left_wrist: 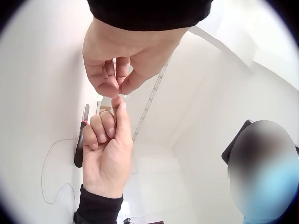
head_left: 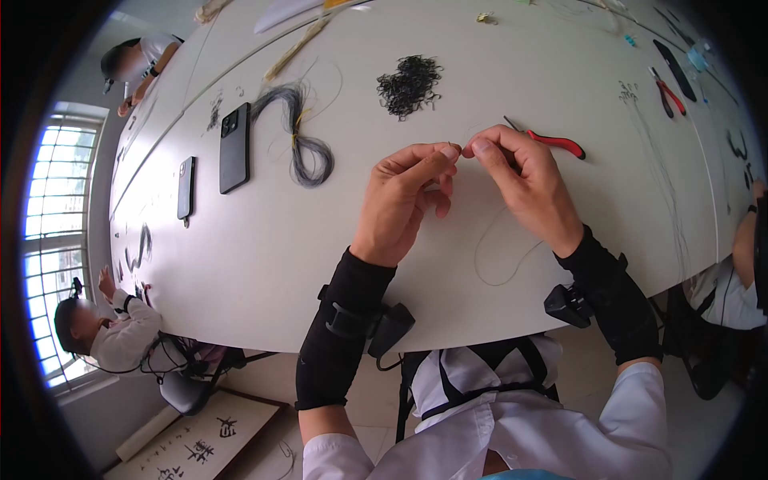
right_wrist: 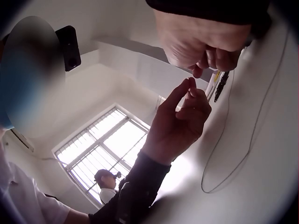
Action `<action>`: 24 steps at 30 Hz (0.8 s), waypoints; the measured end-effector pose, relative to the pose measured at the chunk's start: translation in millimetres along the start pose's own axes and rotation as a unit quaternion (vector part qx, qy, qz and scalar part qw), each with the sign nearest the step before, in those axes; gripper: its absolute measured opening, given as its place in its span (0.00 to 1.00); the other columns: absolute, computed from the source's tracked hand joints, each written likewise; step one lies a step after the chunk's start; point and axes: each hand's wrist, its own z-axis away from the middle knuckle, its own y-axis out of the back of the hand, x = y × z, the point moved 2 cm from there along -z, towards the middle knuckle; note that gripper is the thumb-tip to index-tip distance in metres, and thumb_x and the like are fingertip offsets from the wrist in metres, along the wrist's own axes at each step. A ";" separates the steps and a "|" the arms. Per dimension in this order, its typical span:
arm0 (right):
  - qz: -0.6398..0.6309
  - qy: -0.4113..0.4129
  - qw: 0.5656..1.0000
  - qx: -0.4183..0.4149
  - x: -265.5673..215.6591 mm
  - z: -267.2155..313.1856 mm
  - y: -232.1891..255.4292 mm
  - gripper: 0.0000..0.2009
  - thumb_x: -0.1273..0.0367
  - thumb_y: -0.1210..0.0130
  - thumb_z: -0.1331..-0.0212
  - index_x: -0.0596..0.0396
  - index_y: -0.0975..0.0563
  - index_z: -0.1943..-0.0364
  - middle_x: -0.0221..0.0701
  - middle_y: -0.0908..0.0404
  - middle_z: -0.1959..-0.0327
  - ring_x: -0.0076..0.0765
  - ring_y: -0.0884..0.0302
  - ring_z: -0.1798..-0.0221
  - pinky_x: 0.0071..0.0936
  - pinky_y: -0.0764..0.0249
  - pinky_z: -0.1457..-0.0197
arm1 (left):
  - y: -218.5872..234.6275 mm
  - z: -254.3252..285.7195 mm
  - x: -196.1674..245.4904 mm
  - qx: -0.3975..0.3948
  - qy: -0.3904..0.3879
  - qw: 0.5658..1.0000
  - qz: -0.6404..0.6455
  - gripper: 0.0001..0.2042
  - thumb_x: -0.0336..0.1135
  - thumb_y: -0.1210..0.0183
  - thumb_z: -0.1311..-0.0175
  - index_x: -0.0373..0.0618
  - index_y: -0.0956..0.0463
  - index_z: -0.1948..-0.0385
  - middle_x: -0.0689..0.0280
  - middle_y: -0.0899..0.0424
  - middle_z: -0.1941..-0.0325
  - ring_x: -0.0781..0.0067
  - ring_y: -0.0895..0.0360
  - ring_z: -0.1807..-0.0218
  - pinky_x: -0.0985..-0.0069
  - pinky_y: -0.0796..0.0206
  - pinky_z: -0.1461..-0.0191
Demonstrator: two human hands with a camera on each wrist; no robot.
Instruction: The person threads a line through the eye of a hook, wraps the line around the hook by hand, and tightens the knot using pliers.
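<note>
My left hand (head_left: pixel 404 196) and right hand (head_left: pixel 524 180) meet at their fingertips above the table. Thumb and forefinger of the left pinch a tiny dark hook-like piece, mostly hidden by the fingers; I cannot tell its exact kind. The right pinches a thin line (head_left: pixel 492 285), which hangs in a loose loop over the tabletop below. Seen from the left wrist, the right hand (left_wrist: pixel 110 161) has its other fingers curled in. Beyond the hands lies a heap of small dark hooks (head_left: pixel 409 86). Red-handled pliers (head_left: pixel 560 144) lie just behind the right hand.
A bundle of grey line (head_left: pixel 312 162) tied with yellow lies to the left, beside a large black phone (head_left: pixel 234 150) and a smaller phone (head_left: pixel 186 188). Another pair of pliers (head_left: pixel 667 94) lies at right near a black phone (head_left: pixel 674 69). Other people sit around the table (head_left: pixel 320 264).
</note>
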 end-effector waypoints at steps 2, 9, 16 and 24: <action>-0.018 0.015 1.000 0.003 0.2 -0.4 -2.7 0.14 0.63 0.48 0.25 0.61 0.21 0.60 0.26 0.21 0.71 0.17 0.34 0.71 0.20 0.35 0.67 | -0.1 -0.3 -1.3 -0.003 0.016 1.000 0.014 0.08 0.34 0.38 0.29 0.40 0.17 0.58 0.70 0.18 0.70 0.82 0.23 0.72 0.81 0.34 0.76; 0.028 0.014 0.999 -0.019 0.2 0.7 -1.6 0.11 0.66 0.46 0.27 0.61 0.21 0.62 0.23 0.28 0.77 0.14 0.40 0.76 0.20 0.41 0.73 | 0.1 -0.5 -2.9 -0.007 0.010 1.000 -0.011 0.07 0.33 0.38 0.29 0.40 0.16 0.58 0.71 0.18 0.71 0.84 0.24 0.73 0.84 0.35 0.80; 0.019 -0.001 1.000 -0.003 1.1 1.8 -1.8 0.11 0.66 0.45 0.28 0.62 0.22 0.64 0.23 0.31 0.81 0.14 0.41 0.79 0.22 0.43 0.75 | -1.5 -1.4 -4.3 0.004 0.001 0.999 -0.034 0.08 0.34 0.37 0.30 0.40 0.15 0.58 0.71 0.19 0.71 0.84 0.25 0.73 0.83 0.36 0.80; 0.049 0.004 0.999 -0.016 7.8 1.4 -0.9 0.11 0.67 0.45 0.28 0.63 0.22 0.63 0.24 0.32 0.82 0.15 0.41 0.79 0.23 0.43 0.75 | -2.8 0.1 -2.3 0.002 0.010 0.999 -0.041 0.08 0.35 0.36 0.30 0.40 0.15 0.58 0.72 0.19 0.71 0.85 0.27 0.74 0.83 0.37 0.80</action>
